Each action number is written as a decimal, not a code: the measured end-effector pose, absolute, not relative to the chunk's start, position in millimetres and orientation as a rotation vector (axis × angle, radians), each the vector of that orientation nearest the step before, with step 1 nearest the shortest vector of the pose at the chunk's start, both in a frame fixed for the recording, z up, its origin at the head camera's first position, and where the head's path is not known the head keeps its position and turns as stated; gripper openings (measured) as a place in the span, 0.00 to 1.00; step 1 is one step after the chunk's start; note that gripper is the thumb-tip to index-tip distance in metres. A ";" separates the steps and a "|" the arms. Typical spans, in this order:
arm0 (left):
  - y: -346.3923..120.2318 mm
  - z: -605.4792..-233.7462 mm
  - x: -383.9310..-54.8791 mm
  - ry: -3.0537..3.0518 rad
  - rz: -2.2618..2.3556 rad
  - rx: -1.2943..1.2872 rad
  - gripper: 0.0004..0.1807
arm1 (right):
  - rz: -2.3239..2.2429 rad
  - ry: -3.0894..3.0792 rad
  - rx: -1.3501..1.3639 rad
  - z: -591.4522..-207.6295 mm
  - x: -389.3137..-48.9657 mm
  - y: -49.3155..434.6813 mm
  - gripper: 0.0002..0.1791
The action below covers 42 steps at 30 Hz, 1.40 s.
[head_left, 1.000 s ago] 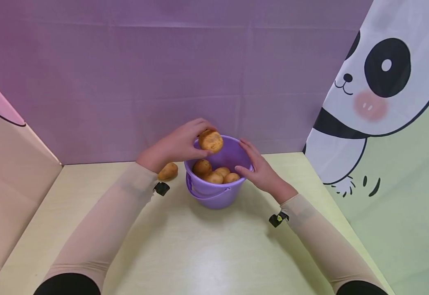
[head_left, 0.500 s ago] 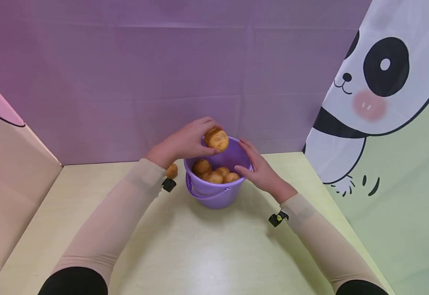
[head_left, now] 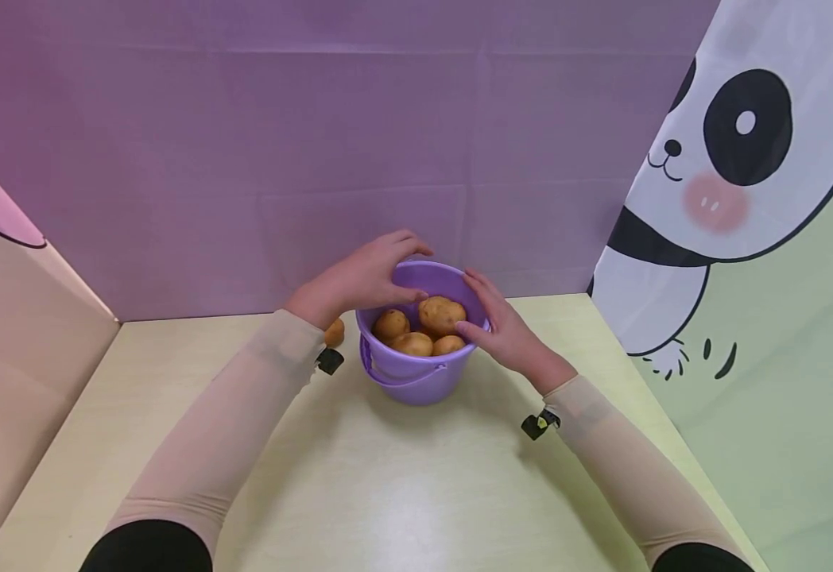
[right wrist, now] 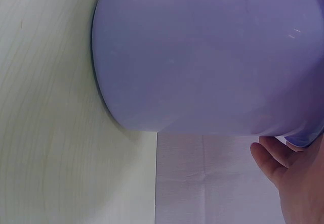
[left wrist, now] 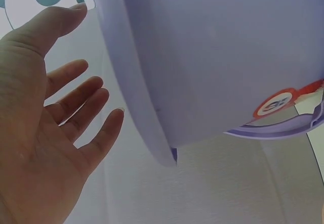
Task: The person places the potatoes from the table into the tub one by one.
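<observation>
A purple bucket [head_left: 416, 391] stands upright on the table with several potatoes [head_left: 412, 344] inside. The topmost potato [head_left: 441, 315] lies toward the bucket's right side. Over the left part of the rim is my left hand [head_left: 370, 278], thumb and fingers spread with nothing between them. In the left wrist view that hand [left wrist: 45, 118] is beside the bucket [left wrist: 217, 57], palm showing. My right hand [head_left: 502, 332] holds the bucket's right rim, thumb over the edge and fingers along the outside. The right wrist view shows its fingers [right wrist: 271, 158] by the rim, partly hidden.
Another potato [head_left: 334, 333] lies on the table left of the bucket, partly hidden by my left wrist. The bucket's handle [head_left: 402, 384] hangs down in front. A purple cloth wall [head_left: 359, 119] rises behind, and a panda-printed panel [head_left: 774, 318] stands at the right.
My left hand moved slightly right over the bucket and let go of its potato, which dropped onto the others inside. The right hand has stayed on the rim.
</observation>
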<state>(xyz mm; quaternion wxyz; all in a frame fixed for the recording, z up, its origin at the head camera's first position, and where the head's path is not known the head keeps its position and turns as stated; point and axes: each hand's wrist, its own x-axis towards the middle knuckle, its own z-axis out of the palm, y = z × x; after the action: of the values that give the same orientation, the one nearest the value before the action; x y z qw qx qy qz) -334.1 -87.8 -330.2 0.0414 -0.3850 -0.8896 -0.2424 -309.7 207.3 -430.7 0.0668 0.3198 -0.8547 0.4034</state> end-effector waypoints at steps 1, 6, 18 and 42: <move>-88.1 -330.3 -334.2 -2.725 -0.743 -1.178 0.35 | 1.218 -2.577 0.967 -430.7 -309.9 207.3 0.49; -90.1 -332.0 -334.2 -2.725 -0.748 -1.176 0.34 | 1.230 -2.573 0.967 -430.4 -309.5 206.3 0.49; -102.6 -333.9 -329.8 -2.710 -0.744 -1.144 0.32 | 1.225 -2.575 0.948 -430.8 -308.4 204.8 0.48; -162.8 -352.3 -324.4 -2.652 -0.949 -0.997 0.30 | 1.234 -2.588 0.932 -428.4 -305.3 205.0 0.47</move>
<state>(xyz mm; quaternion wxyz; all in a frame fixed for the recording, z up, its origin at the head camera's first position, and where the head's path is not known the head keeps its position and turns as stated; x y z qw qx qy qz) -324.4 -162.8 -352.3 0.0770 -0.3326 -0.8850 -0.3166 -305.3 205.0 -428.4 0.0632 0.3085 -0.8568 0.4084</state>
